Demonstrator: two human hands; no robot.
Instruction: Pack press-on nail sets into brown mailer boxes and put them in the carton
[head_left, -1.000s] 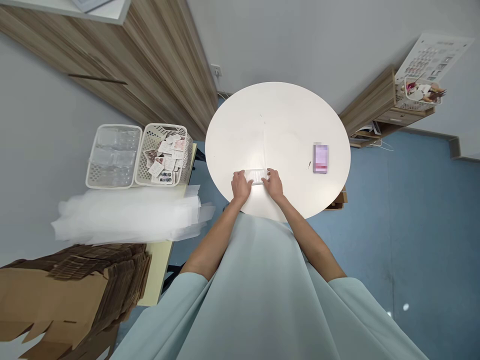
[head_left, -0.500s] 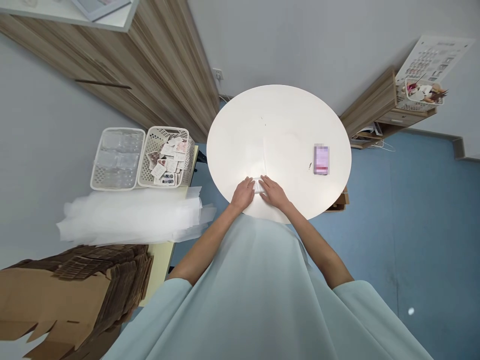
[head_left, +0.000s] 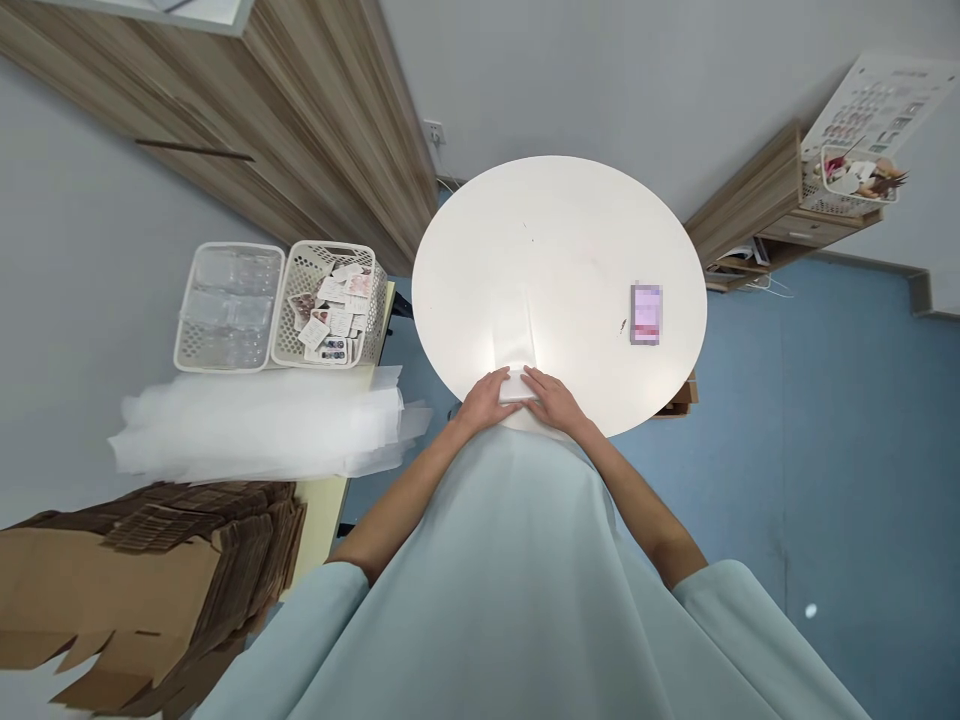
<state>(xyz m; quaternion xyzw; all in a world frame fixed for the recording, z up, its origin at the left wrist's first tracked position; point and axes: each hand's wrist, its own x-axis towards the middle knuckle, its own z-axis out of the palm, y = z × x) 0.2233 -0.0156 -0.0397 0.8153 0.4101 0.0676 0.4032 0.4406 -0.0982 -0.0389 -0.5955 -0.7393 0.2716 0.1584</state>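
A small flat white bundle (head_left: 517, 386) lies at the near edge of the round white table (head_left: 555, 220). From its far side a thin translucent white sheet (head_left: 513, 338) stretches flat over the tabletop. My left hand (head_left: 482, 402) grips the bundle's left end, fingers on the far edge and thumb along the near edge. On the right end, my right hand (head_left: 555, 402) holds it the same way. The two thumbs come close together in front. What the white bundle contains is hidden.
A phone-like pixelated object (head_left: 646, 314) lies on the table's right. To the left stand a basket of cards (head_left: 330, 310), a basket of clear plastic packs (head_left: 231, 305), a pile of translucent sheets (head_left: 262, 422) and stacked flattened cardboard boxes (head_left: 150, 590).
Both hands and the bundle have come closer to my body. The hands sit nearer the table's edge, and the flat sheet shows more plainly beyond the bundle.
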